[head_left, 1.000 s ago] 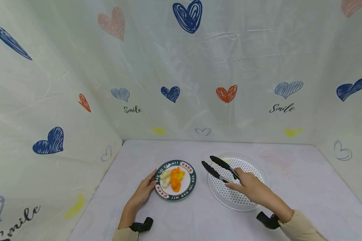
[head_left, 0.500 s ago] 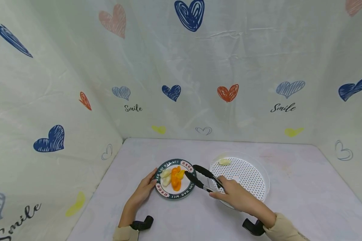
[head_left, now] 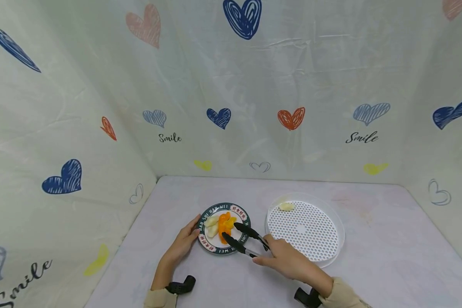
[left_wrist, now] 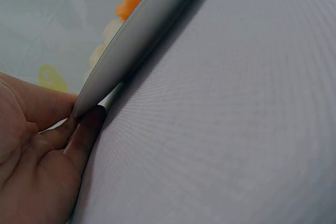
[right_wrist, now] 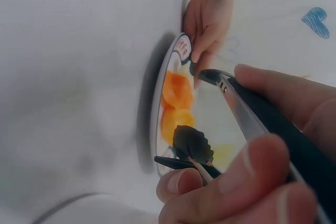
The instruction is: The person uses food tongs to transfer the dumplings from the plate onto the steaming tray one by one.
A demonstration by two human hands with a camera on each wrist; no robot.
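At the left rim of a round plate (head_left: 211, 247) with a patterned green border, my left hand (head_left: 183, 240) pinches the edge between thumb and fingers; the left wrist view shows the plate's underside. On it lie shiny orange pieces (right_wrist: 177, 90), a yellow piece (head_left: 231, 223) and pale clove-like pieces (head_left: 211, 231). My right hand (head_left: 288, 259) grips black-tipped metal tongs (head_left: 235, 244) whose jaws are spread. Their tips overlap the plate's right side in the head view, close by the orange and yellow pieces.
A round white perforated tray (head_left: 319, 231) stands right of the plate, with one pale piece (head_left: 286, 207) near its far left edge. A heart-printed curtain (head_left: 315, 77) closes off the back and sides of the white table (head_left: 389, 239).
My right hand has carried the tongs leftward from over the perforated tray to the plate, uncovering the pale piece on the tray. My left hand stays at the plate's rim.
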